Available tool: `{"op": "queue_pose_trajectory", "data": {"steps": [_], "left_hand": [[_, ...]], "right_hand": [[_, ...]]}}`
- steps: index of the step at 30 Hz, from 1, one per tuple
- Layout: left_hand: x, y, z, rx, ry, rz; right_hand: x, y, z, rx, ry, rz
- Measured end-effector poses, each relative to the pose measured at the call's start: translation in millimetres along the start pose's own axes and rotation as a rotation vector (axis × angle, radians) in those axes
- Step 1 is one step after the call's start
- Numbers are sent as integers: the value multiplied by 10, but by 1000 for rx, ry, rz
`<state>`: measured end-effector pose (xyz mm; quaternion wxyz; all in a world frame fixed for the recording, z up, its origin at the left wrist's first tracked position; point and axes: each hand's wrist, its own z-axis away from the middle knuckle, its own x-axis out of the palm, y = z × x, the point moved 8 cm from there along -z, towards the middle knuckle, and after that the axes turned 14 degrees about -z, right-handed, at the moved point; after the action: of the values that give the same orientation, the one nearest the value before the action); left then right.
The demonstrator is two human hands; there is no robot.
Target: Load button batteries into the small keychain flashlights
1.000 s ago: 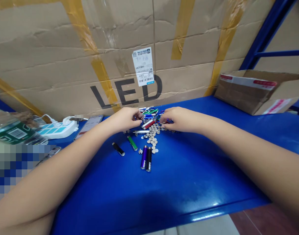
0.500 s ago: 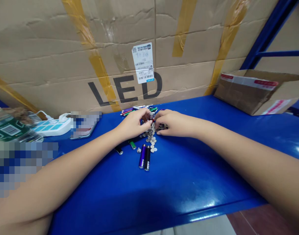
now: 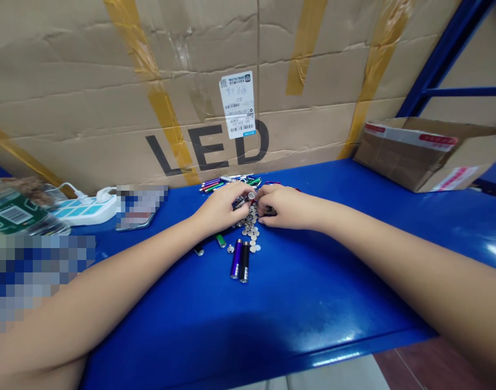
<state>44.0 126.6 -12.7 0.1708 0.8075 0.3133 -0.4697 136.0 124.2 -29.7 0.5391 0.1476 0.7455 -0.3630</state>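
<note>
My left hand (image 3: 223, 205) is closed around a small dark metal tube (image 3: 242, 201), like a mini torch body. Its round silver end tilts toward me between thumb and fingers. Just to the right, my right hand (image 3: 282, 206) has its fingers curled over the pile of button cells (image 3: 250, 223); whatever its fingertips hold is hidden. Nearer to me a purple tube (image 3: 236, 260) and a black tube (image 3: 244, 262) lie side by side. Left of them are a small silver cap with a spring (image 3: 230, 248), a green tube (image 3: 220, 240) and another black tube (image 3: 198, 251), partly covered by my forearm.
Behind my hands lies a heap of coloured metal tubes (image 3: 215, 184) against a large cardboard box (image 3: 313, 124). On the left are a power strip (image 3: 87, 210), a phone (image 3: 144, 211) and a bottle (image 3: 16, 214). An open carton (image 3: 398, 160) stands on the blue table (image 3: 313, 303) at right.
The tube in my left hand has tipped, so its round end now faces me more. My right hand's fingers have curled further in over the button cells. The tubes in front have stayed put.
</note>
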Motion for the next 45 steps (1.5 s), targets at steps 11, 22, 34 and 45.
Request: {"op": "queue_pose_trajectory", "data": {"steps": [11,22,34,45], "left_hand": [[-30,-18,7,25,100,44],[-61,4,18,67,149,67],[-102,33,10,75,169,71],[-82,-38,16,30,176,27]], "right_hand": [[-496,-123,112,-203,439,-103],[-466,-296,140,-336,466,-13],[-474,-311,149,-366,433,21],[-434,-302,177,-429,414,176]]}}
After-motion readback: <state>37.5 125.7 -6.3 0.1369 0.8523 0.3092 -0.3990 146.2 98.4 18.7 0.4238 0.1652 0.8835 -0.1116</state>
